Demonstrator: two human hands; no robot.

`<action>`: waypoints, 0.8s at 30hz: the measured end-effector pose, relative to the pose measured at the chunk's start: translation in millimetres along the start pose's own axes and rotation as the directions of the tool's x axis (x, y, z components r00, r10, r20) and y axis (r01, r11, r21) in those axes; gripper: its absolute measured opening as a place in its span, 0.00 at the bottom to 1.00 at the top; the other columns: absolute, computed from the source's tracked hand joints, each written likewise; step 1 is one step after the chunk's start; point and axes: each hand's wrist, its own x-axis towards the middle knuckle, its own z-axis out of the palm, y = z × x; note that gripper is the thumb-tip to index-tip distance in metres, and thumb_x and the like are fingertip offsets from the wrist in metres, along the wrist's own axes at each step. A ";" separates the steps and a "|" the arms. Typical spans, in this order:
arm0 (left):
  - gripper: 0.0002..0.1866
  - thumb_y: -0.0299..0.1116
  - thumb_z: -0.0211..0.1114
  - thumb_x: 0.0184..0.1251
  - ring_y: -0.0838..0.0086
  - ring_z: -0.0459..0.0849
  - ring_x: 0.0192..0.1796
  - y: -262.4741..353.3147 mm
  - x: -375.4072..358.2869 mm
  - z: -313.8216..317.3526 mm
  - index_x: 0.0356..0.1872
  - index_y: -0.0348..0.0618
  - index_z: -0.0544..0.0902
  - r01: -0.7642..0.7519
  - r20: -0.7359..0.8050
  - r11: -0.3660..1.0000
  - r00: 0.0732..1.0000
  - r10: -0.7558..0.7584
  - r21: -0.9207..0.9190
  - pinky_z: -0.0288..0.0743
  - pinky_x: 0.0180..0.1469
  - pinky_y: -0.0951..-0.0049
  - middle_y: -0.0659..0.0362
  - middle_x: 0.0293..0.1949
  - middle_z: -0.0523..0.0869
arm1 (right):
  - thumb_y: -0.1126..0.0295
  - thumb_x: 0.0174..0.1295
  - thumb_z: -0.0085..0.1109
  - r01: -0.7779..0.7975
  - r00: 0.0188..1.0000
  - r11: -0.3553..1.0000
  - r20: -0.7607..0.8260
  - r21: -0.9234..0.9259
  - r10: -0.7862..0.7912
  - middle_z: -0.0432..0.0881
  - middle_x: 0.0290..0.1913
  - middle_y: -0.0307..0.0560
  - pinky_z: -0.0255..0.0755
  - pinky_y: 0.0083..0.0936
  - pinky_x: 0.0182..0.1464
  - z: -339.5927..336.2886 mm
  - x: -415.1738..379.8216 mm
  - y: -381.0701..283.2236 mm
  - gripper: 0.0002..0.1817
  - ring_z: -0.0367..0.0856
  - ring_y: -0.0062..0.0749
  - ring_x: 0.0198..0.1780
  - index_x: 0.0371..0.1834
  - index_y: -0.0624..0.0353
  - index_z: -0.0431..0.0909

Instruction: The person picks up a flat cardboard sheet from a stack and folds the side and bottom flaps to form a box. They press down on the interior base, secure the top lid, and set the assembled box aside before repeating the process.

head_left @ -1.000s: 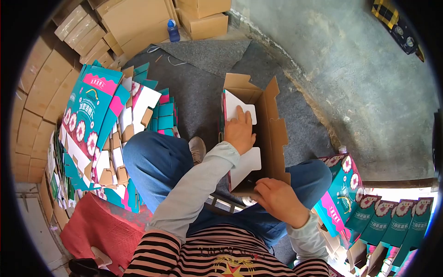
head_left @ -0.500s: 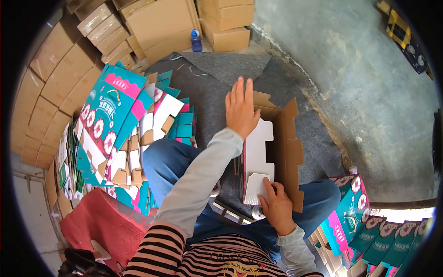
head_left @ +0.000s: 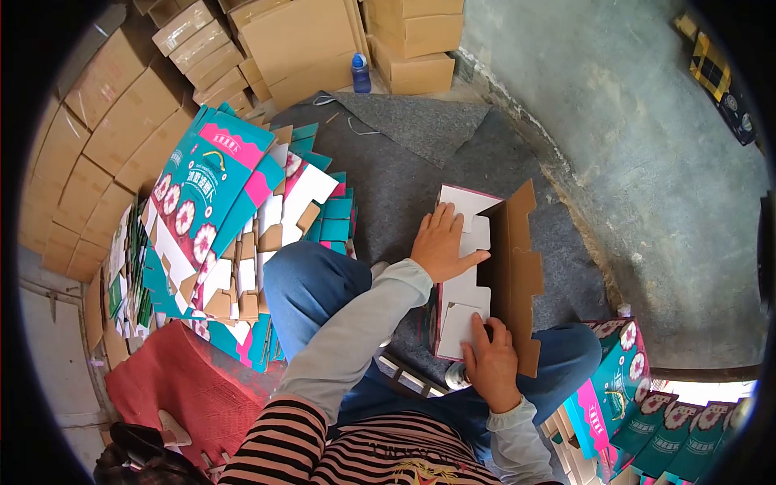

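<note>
White card flaps [head_left: 462,287] covered part of the cardboard box [head_left: 517,283] between the knees. The left hand [head_left: 440,246] lay on its far part, fingers close together, thumb spread; the right hand [head_left: 495,368] touched the near end, fingers bent, slightly parted.

L hand [head_left: 439,245] palm-down, fwd of R hand [head_left: 495,365], also palm-down.

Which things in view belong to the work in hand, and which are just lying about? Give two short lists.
In the work:
- left hand and right hand, both on the white flaps
- open brown cardboard box with white flaps
- probably the stacked teal-and-pink printed cardboard

Lying about, seemingly:
- blue plastic bottle
- rumpled red cloth
</note>
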 end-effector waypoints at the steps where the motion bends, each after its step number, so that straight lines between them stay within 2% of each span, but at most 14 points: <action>1: 0.49 0.66 0.60 0.55 0.46 0.54 0.72 3.3 -3.9 1.8 0.61 0.23 0.68 0.024 -0.002 1.000 1.000 -0.024 -0.006 0.49 0.70 0.51 0.34 0.66 0.62 | 0.68 0.56 0.62 0.029 0.999 1.000 -0.027 -0.010 -0.030 0.70 0.55 0.60 0.72 0.42 0.51 0.9 0.3 -0.2 0.28 0.73 0.53 0.52 0.61 0.63 0.70; 3: 0.52 0.67 0.62 0.52 0.46 0.52 0.73 7.4 -14.4 4.1 0.62 0.23 0.65 0.049 -0.015 0.999 0.999 -0.049 -0.020 0.48 0.71 0.50 0.34 0.67 0.60 | 0.69 0.56 0.60 0.085 0.992 0.996 -0.087 -0.032 -0.088 0.69 0.58 0.62 0.70 0.44 0.54 5.9 2.5 1.6 0.28 0.72 0.54 0.54 0.62 0.64 0.69; 8: 0.56 0.66 0.68 0.47 0.46 0.46 0.75 22.4 -35.6 13.9 0.65 0.23 0.62 0.073 -0.049 0.995 0.996 -0.076 -0.062 0.44 0.72 0.49 0.34 0.70 0.54 | 0.68 0.58 0.59 0.020 0.999 1.000 -0.028 0.004 -0.020 0.67 0.61 0.62 0.69 0.43 0.56 18.2 -3.1 3.7 0.29 0.71 0.55 0.56 0.63 0.63 0.66; 9: 0.55 0.63 0.70 0.46 0.46 0.44 0.75 27.4 -38.5 16.1 0.65 0.24 0.61 0.089 -0.071 0.994 0.993 -0.093 -0.060 0.44 0.72 0.48 0.34 0.70 0.53 | 0.67 0.58 0.59 0.010 1.000 1.000 -0.023 0.006 -0.010 0.67 0.61 0.62 0.69 0.43 0.56 18.3 -4.0 2.9 0.29 0.71 0.55 0.56 0.63 0.63 0.66; 12: 0.55 0.62 0.70 0.46 0.46 0.44 0.75 30.7 -41.6 25.0 0.66 0.25 0.61 0.085 -0.086 0.996 0.993 -0.087 -0.026 0.44 0.72 0.48 0.35 0.71 0.52 | 0.70 0.57 0.59 0.015 0.998 0.999 -0.057 -0.047 -0.017 0.70 0.59 0.62 0.70 0.43 0.55 13.6 -4.7 -1.3 0.26 0.73 0.55 0.55 0.60 0.64 0.69; 15: 0.54 0.61 0.71 0.47 0.48 0.44 0.75 30.9 -41.1 22.0 0.66 0.27 0.61 0.112 -0.060 0.994 0.992 -0.112 0.000 0.44 0.71 0.45 0.38 0.72 0.52 | 0.73 0.57 0.60 0.161 0.966 0.984 -0.216 0.080 -0.141 0.74 0.55 0.60 0.72 0.41 0.54 -28.5 1.4 -9.1 0.21 0.76 0.53 0.52 0.55 0.65 0.73; 18: 0.52 0.59 0.70 0.48 0.48 0.45 0.75 29.1 -41.8 21.7 0.67 0.29 0.61 0.114 -0.062 0.993 0.992 -0.112 0.020 0.43 0.71 0.42 0.40 0.71 0.53 | 0.74 0.54 0.63 0.158 0.912 0.987 -0.390 0.039 -0.131 0.77 0.50 0.57 0.73 0.40 0.52 -77.0 22.7 4.8 0.20 0.78 0.52 0.50 0.51 0.65 0.75; 20: 0.50 0.57 0.69 0.50 0.48 0.46 0.75 31.5 -41.5 19.7 0.66 0.29 0.63 0.105 -0.067 0.994 0.993 -0.102 0.035 0.42 0.71 0.41 0.40 0.71 0.54 | 0.71 0.57 0.62 0.082 0.881 0.993 -0.471 0.081 -0.034 0.78 0.49 0.57 0.73 0.38 0.50 -94.4 43.5 31.8 0.20 0.78 0.51 0.49 0.52 0.65 0.74; 23: 0.45 0.53 0.69 0.51 0.46 0.47 0.74 35.0 -34.6 10.3 0.65 0.32 0.65 0.141 -0.039 0.988 0.990 -0.139 0.067 0.42 0.70 0.41 0.41 0.70 0.56 | 0.69 0.59 0.59 0.006 0.947 0.995 -0.320 0.096 0.025 0.78 0.48 0.58 0.74 0.37 0.48 -95.7 63.5 56.1 0.21 0.79 0.50 0.47 0.55 0.65 0.73; 24: 0.43 0.52 0.69 0.51 0.46 0.49 0.73 35.0 -32.7 9.2 0.64 0.33 0.67 0.145 -0.063 0.988 0.988 -0.142 0.056 0.43 0.70 0.41 0.41 0.69 0.57 | 0.68 0.60 0.59 -0.007 0.972 0.986 -0.232 0.168 0.046 0.78 0.48 0.58 0.74 0.37 0.47 -93.7 66.8 53.5 0.22 0.79 0.50 0.46 0.56 0.65 0.72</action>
